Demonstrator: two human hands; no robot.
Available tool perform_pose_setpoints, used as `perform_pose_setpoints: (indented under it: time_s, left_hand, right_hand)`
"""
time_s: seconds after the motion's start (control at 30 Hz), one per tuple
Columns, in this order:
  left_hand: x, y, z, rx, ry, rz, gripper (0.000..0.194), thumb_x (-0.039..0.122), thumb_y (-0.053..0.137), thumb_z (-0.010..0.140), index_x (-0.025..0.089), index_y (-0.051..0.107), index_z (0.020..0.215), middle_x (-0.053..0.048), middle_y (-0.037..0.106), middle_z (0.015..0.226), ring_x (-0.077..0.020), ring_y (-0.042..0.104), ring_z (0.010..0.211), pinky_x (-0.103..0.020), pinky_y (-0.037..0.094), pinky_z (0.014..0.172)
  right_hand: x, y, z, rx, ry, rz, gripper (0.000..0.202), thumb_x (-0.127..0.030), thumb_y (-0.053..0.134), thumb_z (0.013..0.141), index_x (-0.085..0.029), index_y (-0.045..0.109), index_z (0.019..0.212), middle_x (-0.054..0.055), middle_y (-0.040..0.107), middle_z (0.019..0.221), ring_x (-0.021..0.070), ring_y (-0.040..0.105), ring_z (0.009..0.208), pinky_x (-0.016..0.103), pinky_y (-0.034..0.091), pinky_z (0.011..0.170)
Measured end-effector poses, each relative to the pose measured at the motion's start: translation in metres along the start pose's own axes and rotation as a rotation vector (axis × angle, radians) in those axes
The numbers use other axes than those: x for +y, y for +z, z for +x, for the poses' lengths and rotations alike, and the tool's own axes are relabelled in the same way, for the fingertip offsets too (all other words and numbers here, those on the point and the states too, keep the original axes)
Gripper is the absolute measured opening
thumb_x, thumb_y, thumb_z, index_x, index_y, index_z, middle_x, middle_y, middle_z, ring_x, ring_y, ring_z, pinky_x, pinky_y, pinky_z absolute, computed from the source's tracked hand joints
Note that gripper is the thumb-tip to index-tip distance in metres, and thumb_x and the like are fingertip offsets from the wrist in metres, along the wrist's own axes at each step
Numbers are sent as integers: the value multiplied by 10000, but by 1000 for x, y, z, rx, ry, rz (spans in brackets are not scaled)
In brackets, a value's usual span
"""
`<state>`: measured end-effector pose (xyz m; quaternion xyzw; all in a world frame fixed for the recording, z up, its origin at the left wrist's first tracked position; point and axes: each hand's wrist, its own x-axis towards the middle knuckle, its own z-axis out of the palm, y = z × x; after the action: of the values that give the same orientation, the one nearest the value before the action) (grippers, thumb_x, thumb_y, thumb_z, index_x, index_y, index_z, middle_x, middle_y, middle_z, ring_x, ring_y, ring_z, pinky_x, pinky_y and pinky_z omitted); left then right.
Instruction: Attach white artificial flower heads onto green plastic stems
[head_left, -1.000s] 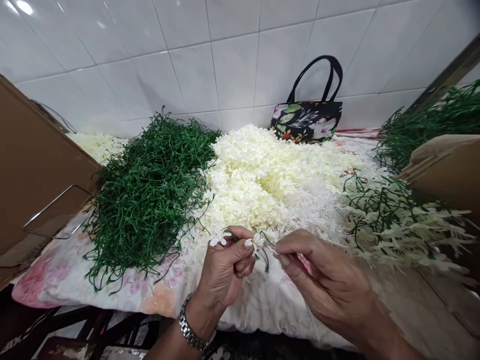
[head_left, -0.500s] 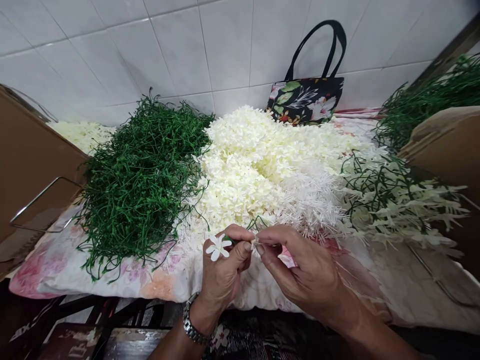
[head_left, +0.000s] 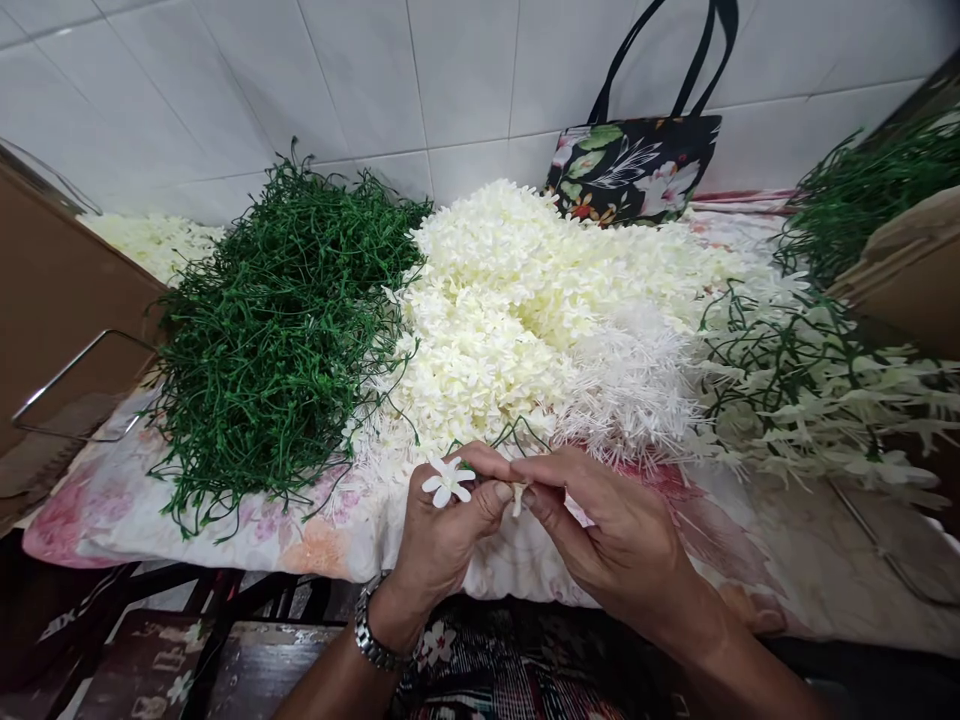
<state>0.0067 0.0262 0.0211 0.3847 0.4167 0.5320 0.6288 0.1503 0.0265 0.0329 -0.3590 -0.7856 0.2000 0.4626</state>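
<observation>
In the head view, my left hand [head_left: 439, 545] is closed around a green plastic stem [head_left: 519, 428], part of which shows beyond the fingers. A white artificial flower [head_left: 448, 482] with open petals sticks out over that hand's knuckles. My right hand [head_left: 611, 520] meets the left at the fingertips, its thumb and forefinger closed on a small cream flower piece [head_left: 517, 498]. The fingers hide where this piece meets the stem. Just beyond both hands rises a heap of loose white flowers [head_left: 487, 350], with spiky white pieces [head_left: 630, 390] to its right.
A pile of green stems [head_left: 277, 350] lies at left, beside a cardboard box [head_left: 67, 300] with a wire handle [head_left: 60, 385]. Finished flower sprays [head_left: 817, 400] lie at right near another box [head_left: 907, 260]. A floral bag [head_left: 637, 170] leans on the tiled wall.
The view has shifted slightly, so the heaps and bag sit higher in it. My fingertips have turned a little, and more of the cream flower piece shows between them.
</observation>
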Motion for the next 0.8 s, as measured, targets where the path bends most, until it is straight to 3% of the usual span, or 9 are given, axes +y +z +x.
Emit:
perform_pose_setpoints:
  time_s: [0.1, 0.23, 0.43, 0.6, 0.8]
  left_hand:
    - [0, 0, -4, -44, -53, -69, 200, 358, 698, 706, 162, 707, 743, 17, 474, 579, -72, 383, 494, -216, 295, 461]
    - [2, -6, -7, -114, -34, 6, 243, 373, 608, 792, 165, 727, 830, -31, 559, 706, -79, 417, 531, -217, 309, 467]
    - [8, -6, -12, -74, 160, 479, 189, 201, 559, 812, 181, 725, 900, -53, 685, 769, -159, 607, 703, -284, 480, 662]
    - [7, -4, -18, -104, 290, 755, 309, 91, 501, 772, 176, 685, 1005, -66, 725, 895, -186, 656, 791, -306, 517, 689]
    - [6, -3, -23, -146, 416, 1013, 418, -3, 471, 690, 125, 654, 1043, -93, 701, 822, -186, 623, 695, -301, 501, 631]
  right_hand:
    - [3, 0, -5, 34, 31, -8, 295, -46, 491, 841, -227, 579, 1057, -11, 673, 782, 103, 607, 664, 221, 500, 604]
    - [3, -6, -8, 90, 96, -17, 143, -75, 540, 820, -198, 601, 859, -15, 624, 684, 98, 575, 614, 209, 462, 558]
    - [-5, -14, -3, 21, 177, 76, 94, -141, 527, 839, -185, 578, 774, -8, 584, 668, 102, 551, 604, 220, 440, 540]
    - [-11, -18, -1, -39, 181, 15, 109, -148, 509, 847, -190, 563, 762, -12, 573, 666, 102, 534, 599, 229, 424, 539]
    - [-10, -15, -4, -102, 164, -38, 110, -132, 496, 848, -190, 541, 766, -16, 555, 664, 97, 527, 604, 224, 425, 553]
